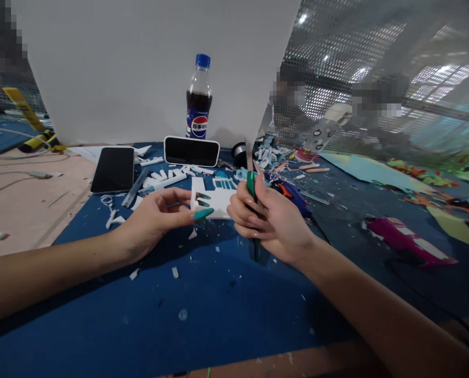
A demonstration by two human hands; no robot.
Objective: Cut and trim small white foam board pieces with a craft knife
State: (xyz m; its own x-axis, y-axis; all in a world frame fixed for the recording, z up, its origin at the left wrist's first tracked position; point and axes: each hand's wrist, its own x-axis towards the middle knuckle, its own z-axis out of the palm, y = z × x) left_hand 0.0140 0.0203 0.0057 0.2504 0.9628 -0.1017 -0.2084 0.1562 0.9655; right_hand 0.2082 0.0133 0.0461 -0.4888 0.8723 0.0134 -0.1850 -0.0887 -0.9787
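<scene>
My left hand (151, 218), with long green nails, is closed in a pinch on a small white piece (194, 199). To its right, my right hand (268, 215) is wrapped round green-handled scissors (251, 181), with the metal blade pointing up. Most of the handle is hidden by my fingers. Between and behind the hands lies a flat white sheet (216, 205) on the blue mat (219, 304). A small white panel with a teal grid (224, 184) rests just behind it.
A cola bottle (199, 100) and a propped phone (192, 151) stand at the back; another phone (113, 169) lies left. White offcuts (167, 181) litter the mat. A blue glue gun (293, 198) sits beyond my right hand, a magenta corded tool (411, 240) farther right.
</scene>
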